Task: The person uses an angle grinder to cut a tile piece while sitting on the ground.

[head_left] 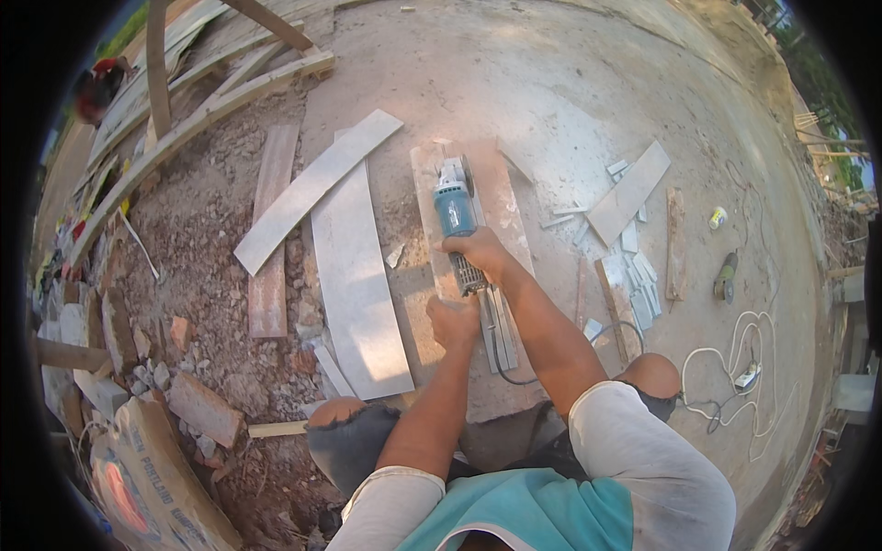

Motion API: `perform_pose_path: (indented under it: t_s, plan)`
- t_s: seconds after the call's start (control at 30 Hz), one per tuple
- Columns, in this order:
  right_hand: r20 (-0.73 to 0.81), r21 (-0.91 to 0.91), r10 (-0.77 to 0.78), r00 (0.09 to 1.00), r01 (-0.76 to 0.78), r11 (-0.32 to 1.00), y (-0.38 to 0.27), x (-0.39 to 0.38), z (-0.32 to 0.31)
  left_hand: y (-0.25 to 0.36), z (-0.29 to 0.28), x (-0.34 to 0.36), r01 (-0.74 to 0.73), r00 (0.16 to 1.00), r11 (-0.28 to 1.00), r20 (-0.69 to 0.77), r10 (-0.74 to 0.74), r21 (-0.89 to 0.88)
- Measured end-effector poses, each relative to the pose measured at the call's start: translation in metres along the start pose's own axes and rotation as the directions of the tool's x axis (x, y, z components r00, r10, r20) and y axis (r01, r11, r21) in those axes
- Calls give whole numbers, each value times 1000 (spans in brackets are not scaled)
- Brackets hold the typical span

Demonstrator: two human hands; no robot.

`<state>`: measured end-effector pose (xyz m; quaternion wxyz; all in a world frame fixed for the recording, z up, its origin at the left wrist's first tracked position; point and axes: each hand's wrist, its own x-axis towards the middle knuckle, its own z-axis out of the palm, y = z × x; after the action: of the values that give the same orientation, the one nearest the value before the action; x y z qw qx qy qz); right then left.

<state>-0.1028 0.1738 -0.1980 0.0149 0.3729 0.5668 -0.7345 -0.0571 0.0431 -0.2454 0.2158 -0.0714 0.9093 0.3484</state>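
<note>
Over the plank [507, 207], the grinder [455, 211] points straight away from the person, lengthwise; the right hand [480, 254] is nearer, wrapped round its body, while the left hand [453, 321] sits behind, its grip impossible to tell.

Head view: a single wide fisheye view from the head, the left of two cameras worn side by side; upright, not mirrored.
Facing: steeply down and forward, toward the ground.
Shirt [524, 510]: nearest the lens, along the lower edge, with the bare forearms [548, 326] reaching away from it.
Angle grinder [455, 211]: near the centre, seen from above and behind.
Concrete floor [570, 55]: spreads to the far edge and the right.
Timber beam [262, 84]: far left, bowed by the lens.
Rim: black around the round field of view.
</note>
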Motion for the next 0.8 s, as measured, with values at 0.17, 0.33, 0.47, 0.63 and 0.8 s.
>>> perform_pose_path:
  t_s: [0.17,0.33,0.47,0.63,0.8]
  plan:
    - [-44,-36,-8,999,7,999,4,-5,2,-3,2,2,10,1000,1000,24,-10,2]
    - [-44,-42,-37,998,35,998,11,-10,2,-5,5,1,4,1000,1000,-13,-4,17]
    - [-37,-71,-11,999,8,997,14,-14,1,-6,5,4,11,1000,1000,28,-12,24]
    - [-38,-63,15,999,-18,998,14,-15,1,-5,4,1,-12,1000,998,17,12,56]
    - [-33,-62,21,999,-23,998,15,-13,0,-3,2,2,9,999,999,33,-11,47]
